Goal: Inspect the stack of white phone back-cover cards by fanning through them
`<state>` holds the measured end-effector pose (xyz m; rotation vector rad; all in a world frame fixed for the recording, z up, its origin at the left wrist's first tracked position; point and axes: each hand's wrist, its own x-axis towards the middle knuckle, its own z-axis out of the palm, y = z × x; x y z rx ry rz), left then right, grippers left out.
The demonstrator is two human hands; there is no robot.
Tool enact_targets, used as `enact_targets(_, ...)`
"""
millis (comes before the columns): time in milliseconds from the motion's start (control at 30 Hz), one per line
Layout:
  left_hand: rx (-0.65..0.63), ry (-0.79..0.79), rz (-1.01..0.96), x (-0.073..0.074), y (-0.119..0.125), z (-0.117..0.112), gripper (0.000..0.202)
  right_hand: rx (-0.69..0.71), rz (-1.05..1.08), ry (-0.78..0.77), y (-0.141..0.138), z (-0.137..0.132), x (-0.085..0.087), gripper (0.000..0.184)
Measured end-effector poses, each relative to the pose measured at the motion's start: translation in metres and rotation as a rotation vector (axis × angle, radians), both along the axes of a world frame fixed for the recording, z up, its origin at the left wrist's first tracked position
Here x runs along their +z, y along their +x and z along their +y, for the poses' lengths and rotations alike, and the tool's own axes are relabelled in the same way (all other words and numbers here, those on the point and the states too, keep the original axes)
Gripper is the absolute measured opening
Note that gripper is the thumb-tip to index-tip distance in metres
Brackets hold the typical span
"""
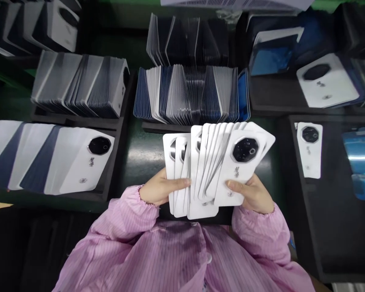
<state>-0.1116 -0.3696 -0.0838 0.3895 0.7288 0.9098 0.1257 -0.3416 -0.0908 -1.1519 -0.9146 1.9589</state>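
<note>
Between my two hands is a fanned stack of white phone-shaped cards (211,162), each printed with a dark round camera area near the top. My left hand (161,188) grips the left end of the fan, thumb on the front face. Around the right end closes my right hand (252,192), its thumb pressed on the lower part of the front card. The fingers behind the stack are hidden. Just beyond the fan stands a long row of white and blue cards (188,95) on edge in a black tray.
To the left, black trays hold more card rows (79,85) and a nearer white and navy row (48,158). A single white card (310,150) lies in the right-hand black tray (331,227), beside shiny blue pieces (363,162). Another white card (327,81) leans farther back.
</note>
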Motion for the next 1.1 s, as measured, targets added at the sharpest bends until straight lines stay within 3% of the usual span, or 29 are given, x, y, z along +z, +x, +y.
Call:
enact_targets(233, -0.065, -0.101, -0.136, 0.003, -0.003, 0.005, 0.055, -0.013, 0.002, -0.018, 0.0, 0.006, 0.006, 0.031)
enact_targets(433, -0.094, -0.135, -0.109, 0.001, -0.003, 0.005, 0.054, -0.034, -0.025, -0.02, 0.0, 0.007, 0.009, 0.031)
enact_targets(600, -0.052, -0.121, -0.152, 0.002, -0.002, 0.008, 0.068, -0.042, -0.023, -0.003, 0.002, 0.007, 0.008, 0.031)
enact_targets(833, 0.031, -0.082, -0.054, -0.006, -0.003, 0.004, 0.068, -0.054, -0.039, 0.099, 0.005, 0.003, 0.01, 0.03)
enact_targets(1100, -0.072, -0.062, -0.06, -0.003, 0.001, 0.006, 0.067, -0.05, -0.062, 0.157, 0.01, -0.002, 0.012, 0.029)
